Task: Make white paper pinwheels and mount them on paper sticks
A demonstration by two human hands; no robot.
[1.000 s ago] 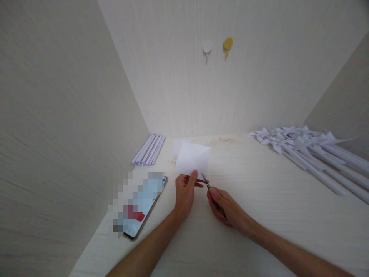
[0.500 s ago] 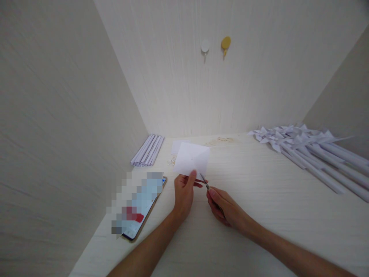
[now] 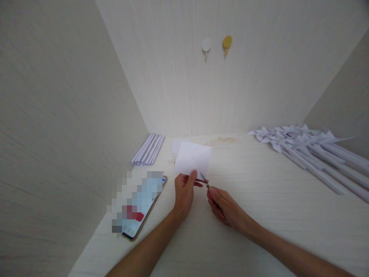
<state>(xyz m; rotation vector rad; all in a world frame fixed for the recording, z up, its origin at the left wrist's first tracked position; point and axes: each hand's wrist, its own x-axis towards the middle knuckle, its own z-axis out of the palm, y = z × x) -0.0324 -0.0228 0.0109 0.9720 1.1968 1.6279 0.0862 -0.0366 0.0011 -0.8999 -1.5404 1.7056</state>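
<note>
A square white sheet of paper with faint diagonal creases is held up over the table. My left hand pinches its near edge, thumb on top and fingers underneath. My right hand is closed round a pair of small scissors, whose handles are mostly hidden in the palm. The thin dark blades point up and left at the paper's lower right corner; whether they touch it I cannot tell. Behind the held sheet lies another piece of white paper, with small scraps beside it.
A phone, partly blurred out, lies left of my left hand. Rolled paper sticks sit at the back left. Several paper pinwheels on paper sticks are piled at the right. White and yellow hooks are on the back wall.
Almost nothing differs. The view has shifted very slightly, and both hands keep the same hold on the paper and the scissors.
</note>
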